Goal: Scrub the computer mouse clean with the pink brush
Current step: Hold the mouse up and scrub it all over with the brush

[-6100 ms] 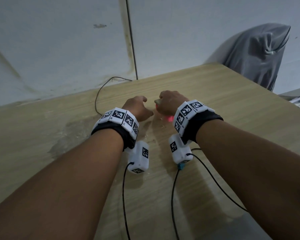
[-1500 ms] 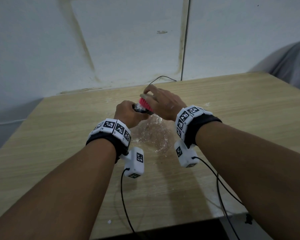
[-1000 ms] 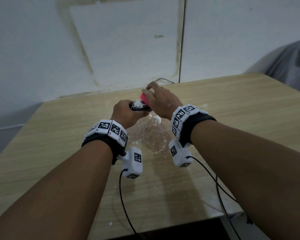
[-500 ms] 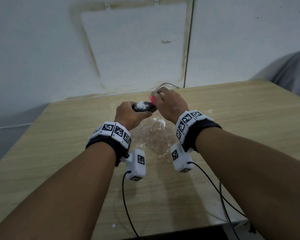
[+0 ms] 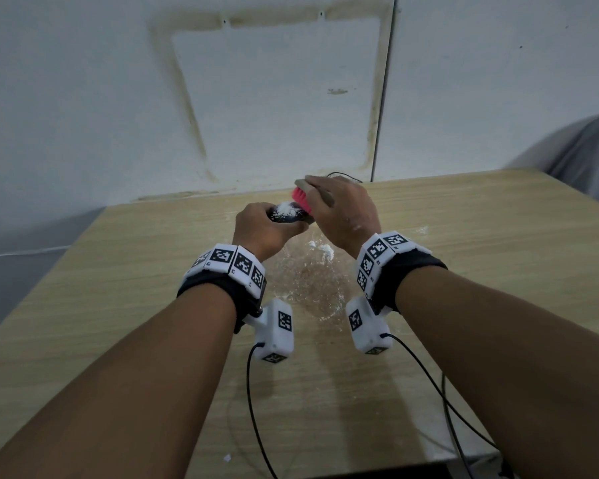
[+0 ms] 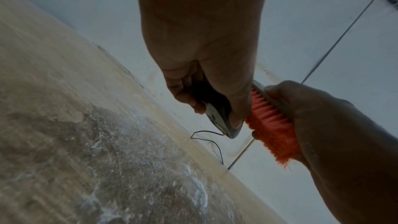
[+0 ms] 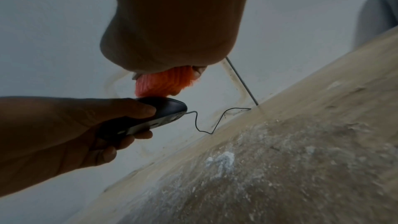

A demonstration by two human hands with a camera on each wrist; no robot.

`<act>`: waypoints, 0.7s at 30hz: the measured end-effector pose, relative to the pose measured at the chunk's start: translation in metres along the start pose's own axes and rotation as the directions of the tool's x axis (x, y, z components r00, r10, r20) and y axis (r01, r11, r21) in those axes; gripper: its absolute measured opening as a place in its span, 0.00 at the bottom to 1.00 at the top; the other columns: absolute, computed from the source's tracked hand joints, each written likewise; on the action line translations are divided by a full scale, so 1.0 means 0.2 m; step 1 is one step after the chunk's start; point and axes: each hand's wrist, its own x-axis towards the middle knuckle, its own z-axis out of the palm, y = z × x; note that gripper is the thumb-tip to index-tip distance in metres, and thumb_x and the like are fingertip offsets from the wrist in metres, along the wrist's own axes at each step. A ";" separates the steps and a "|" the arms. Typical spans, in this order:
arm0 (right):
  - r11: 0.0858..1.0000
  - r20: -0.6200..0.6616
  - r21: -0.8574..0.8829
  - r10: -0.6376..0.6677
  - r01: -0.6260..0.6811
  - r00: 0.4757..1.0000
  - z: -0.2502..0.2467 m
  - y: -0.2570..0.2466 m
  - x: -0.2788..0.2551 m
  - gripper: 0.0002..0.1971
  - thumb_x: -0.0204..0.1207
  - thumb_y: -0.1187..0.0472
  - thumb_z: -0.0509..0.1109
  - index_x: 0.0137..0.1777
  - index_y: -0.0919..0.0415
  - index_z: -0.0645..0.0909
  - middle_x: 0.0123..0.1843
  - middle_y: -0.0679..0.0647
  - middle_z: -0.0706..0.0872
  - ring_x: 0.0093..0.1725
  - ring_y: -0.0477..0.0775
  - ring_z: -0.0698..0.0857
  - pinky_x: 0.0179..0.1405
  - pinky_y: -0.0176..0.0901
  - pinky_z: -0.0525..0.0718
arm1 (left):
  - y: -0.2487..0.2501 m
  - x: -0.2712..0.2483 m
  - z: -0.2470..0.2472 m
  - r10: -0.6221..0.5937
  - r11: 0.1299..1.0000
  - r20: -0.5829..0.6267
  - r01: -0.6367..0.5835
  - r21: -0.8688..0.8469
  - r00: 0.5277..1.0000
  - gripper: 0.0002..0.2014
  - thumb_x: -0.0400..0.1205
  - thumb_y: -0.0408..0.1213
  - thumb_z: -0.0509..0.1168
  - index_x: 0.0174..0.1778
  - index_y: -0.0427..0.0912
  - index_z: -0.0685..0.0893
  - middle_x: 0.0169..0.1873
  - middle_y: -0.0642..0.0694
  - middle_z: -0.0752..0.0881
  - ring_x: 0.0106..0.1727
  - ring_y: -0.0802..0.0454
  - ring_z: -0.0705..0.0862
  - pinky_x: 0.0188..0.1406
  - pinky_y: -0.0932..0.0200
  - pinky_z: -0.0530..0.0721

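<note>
pink brush, black mouse, white foam

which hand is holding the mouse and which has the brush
The left hand grips the black corded computer mouse; the right hand holds the pink-bristled scrub brush.

Table: light wood grain, pushed against wall.
Puddle: wet foamy patch mid-table, white clumps at far edge.
Wall: pale, brownish rectangular stain outline, vertical seam.
Grey cloth: far right, behind table.
</note>
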 end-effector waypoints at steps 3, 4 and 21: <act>1.000 0.013 -0.024 0.019 -0.019 1.000 0.01 -0.01 0.03 0.17 0.84 0.44 0.62 0.55 0.51 0.90 0.45 0.51 0.91 0.44 0.51 0.87 0.45 0.52 0.89 | 0.01 0.02 -0.02 0.001 1.000 -0.005 -0.001 -0.004 1.000 0.12 0.69 0.47 0.82 0.33 0.47 0.85 0.26 0.53 0.82 0.25 0.59 0.77 0.14 0.77 0.67; 0.996 0.020 -0.055 0.064 -0.063 0.998 0.02 0.00 0.04 0.18 0.85 0.44 0.61 0.52 0.52 0.90 0.42 0.50 0.90 0.42 0.51 0.87 0.43 0.52 0.89 | 0.01 0.02 -0.02 -0.001 1.000 -0.005 0.001 -0.006 1.000 0.12 0.69 0.47 0.82 0.36 0.46 0.86 0.28 0.53 0.83 0.26 0.59 0.78 0.15 0.77 0.67; 0.989 -0.008 -0.046 0.144 -0.144 0.990 0.03 0.09 0.04 0.19 0.86 0.42 0.57 0.48 0.49 0.86 0.40 0.46 0.88 0.44 0.50 0.85 0.44 0.50 0.86 | -0.01 0.01 0.00 0.059 0.998 -0.056 -0.059 0.002 0.997 0.22 0.69 0.47 0.82 0.55 0.41 0.90 0.38 0.51 0.87 0.33 0.65 0.81 0.20 0.80 0.71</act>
